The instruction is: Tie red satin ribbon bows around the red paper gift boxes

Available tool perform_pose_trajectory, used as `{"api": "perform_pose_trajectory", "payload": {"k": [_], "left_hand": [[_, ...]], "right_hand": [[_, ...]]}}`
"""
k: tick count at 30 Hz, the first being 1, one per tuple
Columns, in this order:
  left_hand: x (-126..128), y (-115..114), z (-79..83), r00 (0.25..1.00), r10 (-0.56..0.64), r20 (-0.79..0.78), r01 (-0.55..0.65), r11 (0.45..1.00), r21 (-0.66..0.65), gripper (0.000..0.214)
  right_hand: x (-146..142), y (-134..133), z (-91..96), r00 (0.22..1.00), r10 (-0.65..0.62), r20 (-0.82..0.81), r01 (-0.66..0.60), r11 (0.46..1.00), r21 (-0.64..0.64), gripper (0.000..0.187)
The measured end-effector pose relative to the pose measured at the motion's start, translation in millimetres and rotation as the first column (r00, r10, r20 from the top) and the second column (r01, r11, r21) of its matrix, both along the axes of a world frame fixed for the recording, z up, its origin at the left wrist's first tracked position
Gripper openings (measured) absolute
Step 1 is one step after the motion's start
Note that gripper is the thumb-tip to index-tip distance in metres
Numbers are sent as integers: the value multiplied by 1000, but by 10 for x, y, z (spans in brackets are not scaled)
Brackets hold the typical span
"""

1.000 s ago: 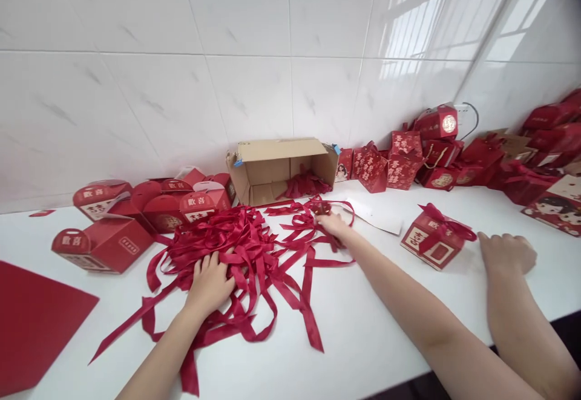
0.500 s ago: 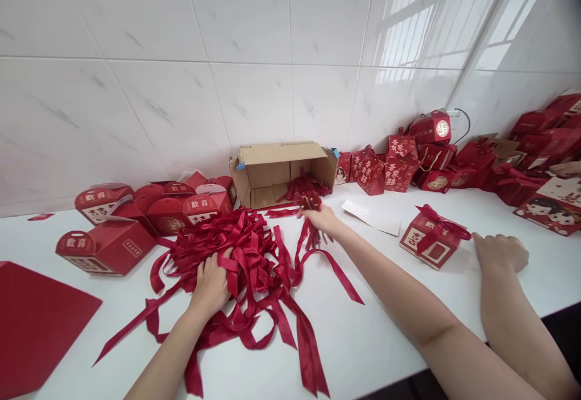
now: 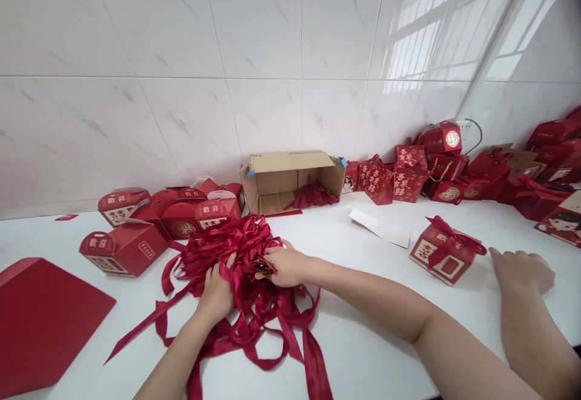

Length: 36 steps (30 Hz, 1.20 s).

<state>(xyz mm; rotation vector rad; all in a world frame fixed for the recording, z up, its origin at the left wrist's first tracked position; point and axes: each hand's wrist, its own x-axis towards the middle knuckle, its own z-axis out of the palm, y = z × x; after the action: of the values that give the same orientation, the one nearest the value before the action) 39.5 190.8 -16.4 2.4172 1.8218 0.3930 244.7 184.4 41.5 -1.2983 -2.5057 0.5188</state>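
Note:
A tangled pile of glossy red ribbons (image 3: 227, 236) lies on the white table. My left hand (image 3: 218, 291) is sunk into its near left side, fingers curled over some ribbons and partly hidden by them. From the right, my right hand (image 3: 290, 264) reaches over the pile, closed around a bunch of dark red ribbons (image 3: 260, 267) with small gold-coloured bits at the end. Behind the pile, an open cardboard box (image 3: 272, 182) lies on its side against the wall, with more dark red ribbons (image 3: 315, 194) inside.
Several red gift boxes (image 3: 122, 249) stand at the left. A red card sheet (image 3: 49, 321) lies in front of them. Right of the pile are a white paper strip (image 3: 379, 227) and a bow-tied gift box (image 3: 447, 252), beside another person's hand (image 3: 521, 273). More red boxes (image 3: 411, 176) stack along the tiled wall.
My right hand has moved left and toward me, bringing the dark red bunch from near the cardboard box onto the ribbon pile. My left hand stays in the pile. The view has shifted slightly.

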Motion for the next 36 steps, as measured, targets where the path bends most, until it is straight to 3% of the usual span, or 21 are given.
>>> {"api": "perform_pose_trajectory", "payload": {"k": [3, 5, 9, 14, 19, 22, 24, 28, 30, 33, 36], "left_hand": [[-7, 12, -16, 1000, 5, -8, -5, 1000, -21, 62], [-12, 26, -33, 1000, -7, -6, 7, 1000, -11, 63], [-23, 52, -68, 1000, -20, -7, 20, 1000, 12, 63], [2, 41, -25, 999, -43, -22, 43, 999, 7, 61], [28, 17, 28, 999, -30, -29, 29, 999, -17, 64], [25, 18, 25, 999, -36, -38, 35, 999, -20, 62], [22, 25, 19, 998, -36, -47, 35, 999, -27, 61], [18, 45, 5, 998, -35, -45, 35, 999, 2, 64], [14, 55, -6, 998, -41, -47, 42, 999, 24, 64], [1, 73, -28, 996, -55, -65, 57, 998, 38, 62], [-10, 83, -44, 995, -57, -77, 61, 997, 41, 61]], "right_hand": [[104, -182, 184, 996, -57, 73, 38, 971, 236, 21], [270, -181, 313, 983, -154, 100, 119, 949, 293, 23], [706, 116, 462, 903, -369, 218, 320, 919, 231, 21], [1228, 660, 341, 809, -516, 282, 467, 855, 227, 31], [1517, 885, 147, 735, -554, 391, 548, 825, 138, 82], [1668, 841, 171, 689, -580, 435, 611, 787, 84, 94], [1805, 746, 215, 637, -624, 452, 671, 738, 73, 92], [2099, 455, 165, 497, -695, 519, 808, 589, 15, 86], [2196, 309, 49, 462, -708, 535, 844, 536, -20, 64], [2253, 152, -133, 437, -747, 502, 868, 496, -16, 33], [2261, 74, -189, 403, -809, 428, 885, 463, 43, 30]]}}
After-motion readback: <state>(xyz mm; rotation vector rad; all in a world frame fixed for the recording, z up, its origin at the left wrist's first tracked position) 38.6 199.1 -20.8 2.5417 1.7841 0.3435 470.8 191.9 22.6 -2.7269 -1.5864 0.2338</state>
